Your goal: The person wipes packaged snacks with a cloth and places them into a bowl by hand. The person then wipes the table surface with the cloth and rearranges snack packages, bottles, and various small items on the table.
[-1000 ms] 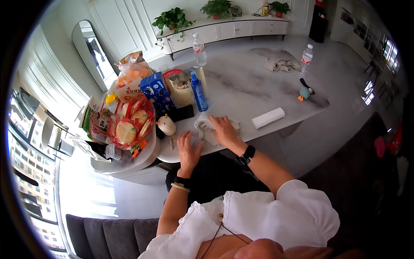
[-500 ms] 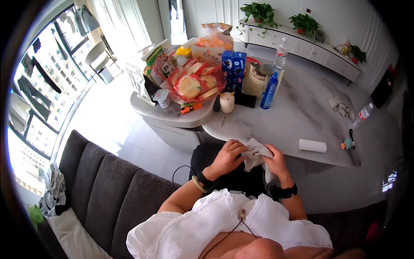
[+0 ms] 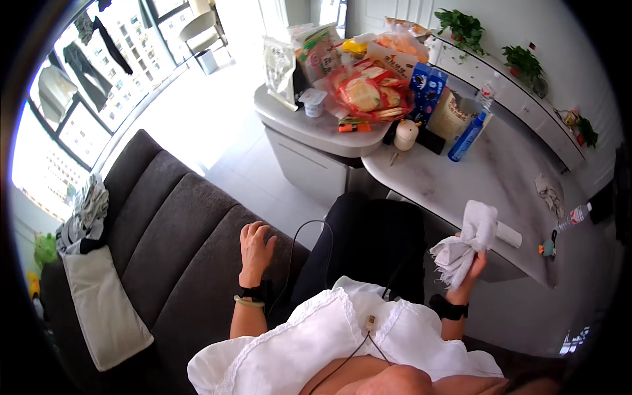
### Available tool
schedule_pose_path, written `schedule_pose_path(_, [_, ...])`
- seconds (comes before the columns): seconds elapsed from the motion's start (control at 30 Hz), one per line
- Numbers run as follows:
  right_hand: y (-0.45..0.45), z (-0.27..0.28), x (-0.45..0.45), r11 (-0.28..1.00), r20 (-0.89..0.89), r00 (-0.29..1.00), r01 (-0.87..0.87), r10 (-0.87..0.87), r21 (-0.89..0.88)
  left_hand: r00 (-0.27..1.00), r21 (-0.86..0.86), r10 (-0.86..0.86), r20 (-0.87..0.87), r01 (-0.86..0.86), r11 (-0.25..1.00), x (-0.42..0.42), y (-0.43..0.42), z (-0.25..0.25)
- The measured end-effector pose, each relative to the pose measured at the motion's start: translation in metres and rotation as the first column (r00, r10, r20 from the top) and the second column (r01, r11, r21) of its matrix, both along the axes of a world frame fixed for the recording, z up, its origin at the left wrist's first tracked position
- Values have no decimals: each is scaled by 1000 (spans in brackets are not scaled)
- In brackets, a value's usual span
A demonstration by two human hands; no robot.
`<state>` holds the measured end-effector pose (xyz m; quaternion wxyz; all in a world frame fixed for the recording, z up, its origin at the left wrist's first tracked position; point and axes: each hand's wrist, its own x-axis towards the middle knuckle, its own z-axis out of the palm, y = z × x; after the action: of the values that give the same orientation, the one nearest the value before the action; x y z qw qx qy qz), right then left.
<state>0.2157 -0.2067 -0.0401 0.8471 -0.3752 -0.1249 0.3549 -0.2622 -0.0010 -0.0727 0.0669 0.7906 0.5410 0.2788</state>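
My right hand (image 3: 479,265) grips a pale grey cloth (image 3: 479,225) with a frayed edge. The cloth is bunched in the middle and held up at the table's front edge, partly covering a white oblong object (image 3: 509,235) behind it. My left hand (image 3: 255,255) is empty, its fingers stretched out and a little apart. It is over the dark sofa (image 3: 197,230), near the seat's front edge; whether it touches the fabric I cannot tell.
On the marbled table (image 3: 421,174) stand a blue spray bottle (image 3: 468,137), a cream animal-shaped jar (image 3: 406,135) and snack bags (image 3: 368,92). A crumpled cloth (image 3: 548,195) and a water bottle (image 3: 575,216) are at the right. A white cushion (image 3: 107,309) lies on the sofa.
Both hands were together on the cloth; my left hand has let go and moved left over the sofa. My right hand has carried the cloth rightward. The view has turned left.
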Motion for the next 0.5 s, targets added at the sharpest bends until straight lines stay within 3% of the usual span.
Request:
schedule_pose_path(0.07, [-8, -14, 2, 998, 124, 992, -27, 19, 57, 980, -125, 77, -182, -101, 987, -32, -13, -20])
schedule_pose_path(0.13, [-12, -6, -1, 994, 184, 982, -65, 49, 84, 917, -320, 209, -340, -322, 891, -53, -30, -23])
schedule_pose_path(0.23, [-9, 3, 2, 938, 274, 938, -273, 210, 214, 868, -361, 391, -305, -486, 796, -89, -55, -31])
schedule_pose_path(0.27, [-7, 21, -9, 867, 222, 926, -368, 307, 335, 850, -364, 443, -284, -523, 771, -100, -64, -33])
schedule_pose_path(0.33, [-8, 32, 7, 726, -67, 823, -456, 564, 514, 827, -358, 503, -253, -563, 745, -111, -89, -46])
schedule_pose_path(0.43, [3, 47, -3, 714, -101, 793, -476, 601, 514, 812, -279, 507, -290, -579, 766, -111, -108, -83])
schedule_pose_path(0.5, [15, 67, -26, 631, -70, 705, -581, 706, 513, 814, -176, 496, -303, -559, 810, -112, -107, -106])
